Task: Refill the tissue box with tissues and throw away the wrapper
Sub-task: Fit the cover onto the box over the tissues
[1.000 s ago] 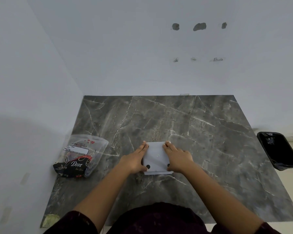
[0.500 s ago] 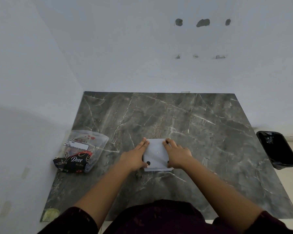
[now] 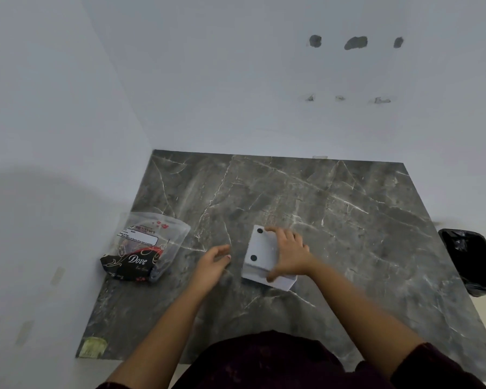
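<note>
Refill barely begun: right hand (image 3: 289,255) grips the white square plastic tissue box (image 3: 261,256), tilted underside-up on the grey marble surface (image 3: 362,234), left hand (image 3: 209,266) empty, clear-and-black tissue packet (image 3: 143,248) untouched

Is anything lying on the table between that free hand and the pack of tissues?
Nothing visible does. The left hand hovers open over bare table, and only marble shows between it and the tissue pack to its left. The white box lies on its other side, under the right hand.
</note>
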